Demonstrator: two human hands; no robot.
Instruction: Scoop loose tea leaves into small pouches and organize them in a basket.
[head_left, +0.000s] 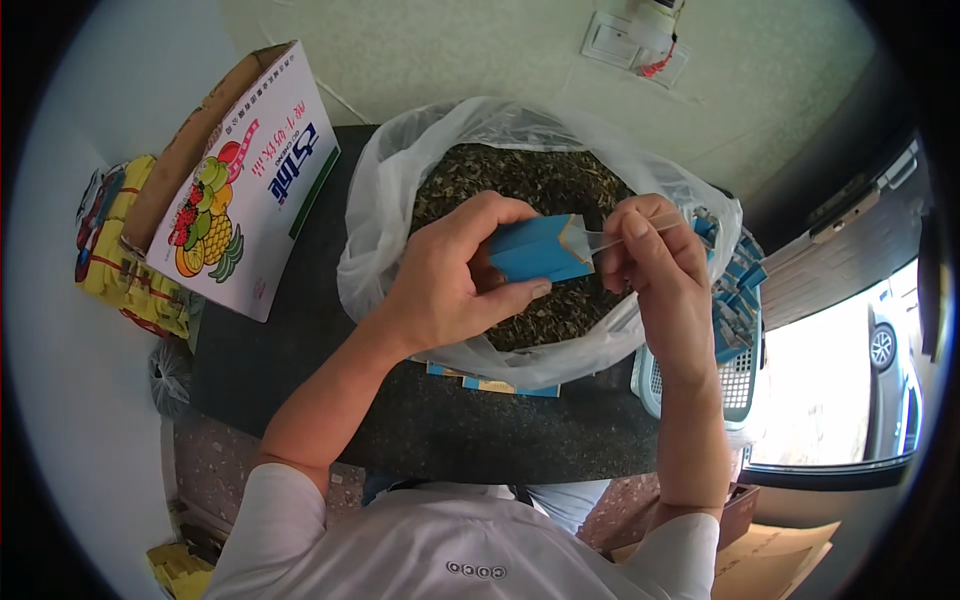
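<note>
My left hand (457, 277) is wrapped around a small blue paper packet (540, 247), whose orange-edged mouth faces right. At that mouth, the fingers of my right hand (660, 240) pinch a clear plastic piece, perhaps a strip or a small scoop's handle (604, 241), that reaches into the packet. Both hands are above a large translucent plastic bag (375, 247), its rim folded outward, which holds dark dried loose leaves (517, 176). Flat blue and cream packets (511, 387) lie partly under the bag's near edge.
A light blue plastic basket (739, 390) with many blue packets (731, 315) stands at the right of the dark table (465, 435). A printed cardboard box (255, 187) stands at the left, with yellow bundles (120, 255) beyond it. Wall switches (613, 37) are at the back.
</note>
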